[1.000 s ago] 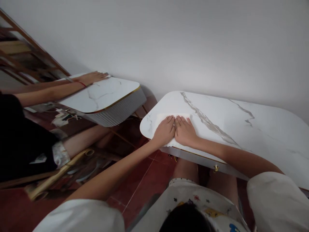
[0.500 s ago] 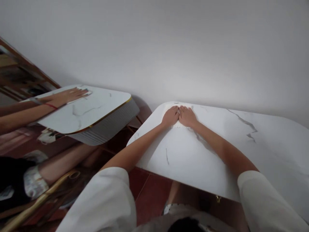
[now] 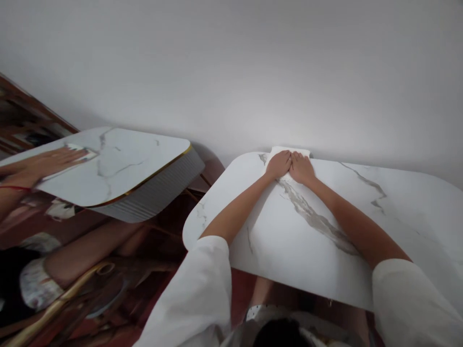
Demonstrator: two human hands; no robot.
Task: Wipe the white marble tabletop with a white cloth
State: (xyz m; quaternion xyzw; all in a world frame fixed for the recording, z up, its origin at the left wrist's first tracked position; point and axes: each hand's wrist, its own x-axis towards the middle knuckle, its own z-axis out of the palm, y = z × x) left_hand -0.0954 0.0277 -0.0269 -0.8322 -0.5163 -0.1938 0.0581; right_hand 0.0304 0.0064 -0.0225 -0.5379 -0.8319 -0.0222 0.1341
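Both arms reach forward over a white marble-patterned table (image 3: 260, 241). Near its far edge, a white cloth (image 3: 285, 149) lies flat under my hands, its far side reaching past the table edge. My left hand (image 3: 279, 164) presses on the left part of it, fingers stretched out and pointing to the right. Beside it, my right hand (image 3: 302, 166) rests palm down, fingers extended and almost touching the left ones. The part of the cloth beneath the palms is hidden.
A second marbled table (image 3: 133, 166) stands to the left, where another person's hands (image 3: 54, 161) lie on a white cloth (image 3: 88, 155). A pale wall (image 3: 253, 86) rises behind both tables. A wooden chair (image 3: 65, 299) is at the lower left.
My two hands and the cloth have slid to the right along the far edge, uncovering a grey vein in the table. The other person's hands have moved left and nearer.
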